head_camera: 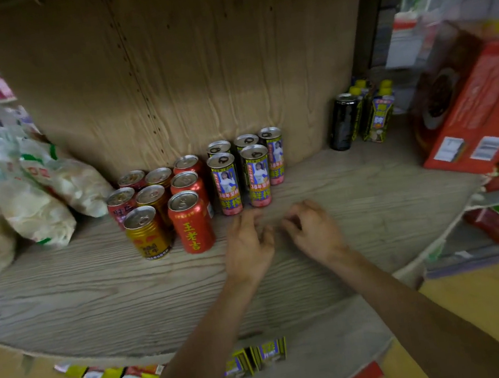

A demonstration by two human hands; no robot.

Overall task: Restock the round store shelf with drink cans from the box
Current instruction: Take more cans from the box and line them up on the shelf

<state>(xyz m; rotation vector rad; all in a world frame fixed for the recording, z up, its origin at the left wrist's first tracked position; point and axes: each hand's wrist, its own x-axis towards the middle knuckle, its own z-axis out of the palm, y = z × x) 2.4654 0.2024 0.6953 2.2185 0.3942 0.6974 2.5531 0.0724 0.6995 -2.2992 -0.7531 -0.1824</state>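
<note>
The round wooden shelf (96, 293) carries several drink cans near its curved back wall. Tall slim yellow-and-pink cans (257, 176) stand in rows at the centre. To their left stand red cans (191, 222) and gold cans (148, 233). My left hand (248, 248) and my right hand (313, 231) hover side by side just in front of the slim cans, fingers loosely curled, holding nothing. Neither hand touches a can.
White snack bags (31, 200) lie at the shelf's left. A black can (344, 122) and yellow-capped cartons (380, 112) stand at the back right, beside a red box (474, 112). Small cartons (266, 351) sit on the lower level below the shelf rim.
</note>
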